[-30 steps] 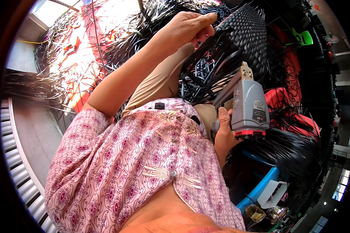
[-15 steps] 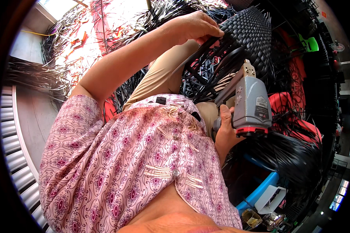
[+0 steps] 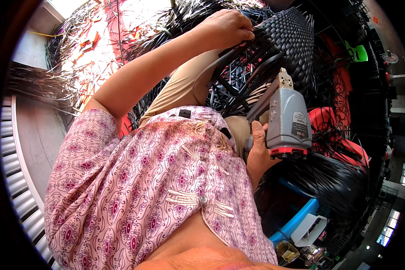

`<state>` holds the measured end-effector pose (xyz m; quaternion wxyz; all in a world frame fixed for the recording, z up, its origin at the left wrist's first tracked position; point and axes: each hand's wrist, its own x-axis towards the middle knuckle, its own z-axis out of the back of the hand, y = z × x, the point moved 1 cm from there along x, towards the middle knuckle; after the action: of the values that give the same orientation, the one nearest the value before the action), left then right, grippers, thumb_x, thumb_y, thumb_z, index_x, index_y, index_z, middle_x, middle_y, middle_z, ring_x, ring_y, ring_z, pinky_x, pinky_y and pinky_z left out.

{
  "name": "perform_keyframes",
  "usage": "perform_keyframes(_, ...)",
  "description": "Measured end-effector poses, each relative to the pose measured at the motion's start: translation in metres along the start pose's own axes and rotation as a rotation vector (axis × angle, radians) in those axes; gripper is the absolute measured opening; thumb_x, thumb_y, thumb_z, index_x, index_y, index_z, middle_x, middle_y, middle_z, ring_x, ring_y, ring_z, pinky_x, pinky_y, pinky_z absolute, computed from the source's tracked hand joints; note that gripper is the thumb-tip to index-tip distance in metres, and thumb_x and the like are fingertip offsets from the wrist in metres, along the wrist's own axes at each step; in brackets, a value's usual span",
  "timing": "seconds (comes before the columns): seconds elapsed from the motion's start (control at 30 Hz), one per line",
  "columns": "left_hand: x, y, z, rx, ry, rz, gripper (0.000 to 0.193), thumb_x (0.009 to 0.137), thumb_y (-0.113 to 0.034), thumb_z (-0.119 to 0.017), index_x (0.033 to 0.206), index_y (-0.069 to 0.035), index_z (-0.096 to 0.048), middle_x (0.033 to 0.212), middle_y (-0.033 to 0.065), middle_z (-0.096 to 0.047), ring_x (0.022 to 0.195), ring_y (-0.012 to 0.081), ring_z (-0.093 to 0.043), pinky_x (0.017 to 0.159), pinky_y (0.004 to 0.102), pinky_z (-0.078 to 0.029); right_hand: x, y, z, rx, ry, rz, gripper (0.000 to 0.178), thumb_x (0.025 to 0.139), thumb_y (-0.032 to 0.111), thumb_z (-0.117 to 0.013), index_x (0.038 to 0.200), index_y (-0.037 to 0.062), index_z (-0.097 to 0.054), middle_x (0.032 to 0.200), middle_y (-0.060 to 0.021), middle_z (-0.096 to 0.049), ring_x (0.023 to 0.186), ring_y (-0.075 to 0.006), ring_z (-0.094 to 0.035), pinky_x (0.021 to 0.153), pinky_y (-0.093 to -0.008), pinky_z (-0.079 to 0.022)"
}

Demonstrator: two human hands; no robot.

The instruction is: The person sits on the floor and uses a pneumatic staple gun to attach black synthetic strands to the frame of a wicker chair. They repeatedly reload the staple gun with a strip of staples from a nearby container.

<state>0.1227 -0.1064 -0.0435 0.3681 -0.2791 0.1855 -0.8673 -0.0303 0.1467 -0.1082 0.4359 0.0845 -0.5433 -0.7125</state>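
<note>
My left hand is closed in a pinch at the near left edge of a black woven panel. A loose black strip runs down from its fingers; the exact grip is partly hidden. In my right hand is a grey nail or staple gun with a red-trimmed end, its metal nose pointing up toward the panel without touching it. The thumb shows on the near side of the handle, while the other fingers are mostly hidden by the tool's body.
Black strips lie tangled over the red floor. A dark bundle of strips is at right, above a blue container and a white plastic piece. A green chair stands farther off. White slats are at left.
My left hand has shifted slightly left and up, its fingers curled in more tightly. The tool in my right hand has moved only a little left in the picture.
</note>
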Motion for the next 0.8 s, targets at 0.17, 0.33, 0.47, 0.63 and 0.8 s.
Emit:
perform_keyframes(0.17, -0.014, -0.013, -0.017, 0.076, -0.134, 0.019, 0.024, 0.088, -0.027, -0.061, 0.097, -0.005, -0.065, 0.086, 0.0172, -0.067, 0.087, 0.0379, -0.063, 0.075, 0.0446, -0.050, -0.002, -0.008, -0.003, -0.007, 0.000, -0.006, 0.043, 0.074, -0.001, -0.080, 0.107, 0.0027, -0.053, 0.088, -0.0024, -0.058, 0.079, -0.0133, -0.053, 0.075, -0.0285, -0.046)
perform_keyframes(0.33, -0.036, -0.039, -0.032, -0.441, -0.279, 0.278, 0.029, 0.089, -0.027, -0.062, 0.103, -0.002, -0.069, 0.088, 0.0162, -0.070, 0.082, 0.0269, -0.068, 0.077, 0.0337, -0.051, -0.002, -0.007, -0.003, -0.028, -0.007, 0.046, 0.041, 0.075, -0.001, -0.080, 0.107, 0.0030, -0.053, 0.087, -0.0022, -0.058, 0.079, -0.0132, -0.053, 0.074, -0.0289, -0.045)
perform_keyframes(0.47, -0.042, -0.059, -0.023, -0.527, -0.288, 0.325, 0.025, 0.089, -0.019, -0.063, 0.097, 0.003, -0.069, 0.078, 0.0132, -0.069, 0.071, 0.0174, -0.064, 0.069, 0.0315, -0.050, 0.001, 0.015, 0.002, -0.004, 0.038, -0.014, 0.040, 0.076, 0.000, -0.079, 0.106, 0.0029, -0.053, 0.085, -0.0019, -0.057, 0.079, -0.0128, -0.053, 0.075, -0.0286, -0.044)
perform_keyframes(0.63, -0.044, -0.035, -0.030, -0.571, -0.273, 0.320, 0.024, 0.088, -0.020, -0.064, 0.097, 0.001, -0.070, 0.073, 0.0090, -0.068, 0.065, 0.0135, -0.062, 0.064, 0.0290, -0.050, 0.002, 0.052, -0.011, 0.298, 0.041, -0.302, 0.036, 0.077, -0.002, -0.078, 0.103, 0.0025, -0.054, 0.084, -0.0017, -0.056, 0.079, -0.0126, -0.053, 0.076, -0.0281, -0.044)
perform_keyframes(0.8, -0.040, -0.022, -0.050, -0.809, -0.261, 0.375, 0.025, 0.088, -0.021, -0.065, 0.097, 0.001, -0.071, 0.074, 0.0099, -0.070, 0.067, 0.0140, -0.064, 0.065, 0.0287, -0.050, 0.013, 0.039, -0.030, 0.139, 0.146, -0.040, 0.035, 0.078, -0.003, -0.076, 0.104, 0.0022, -0.053, 0.085, -0.0019, -0.056, 0.079, -0.0125, -0.052, 0.076, -0.0278, -0.044)
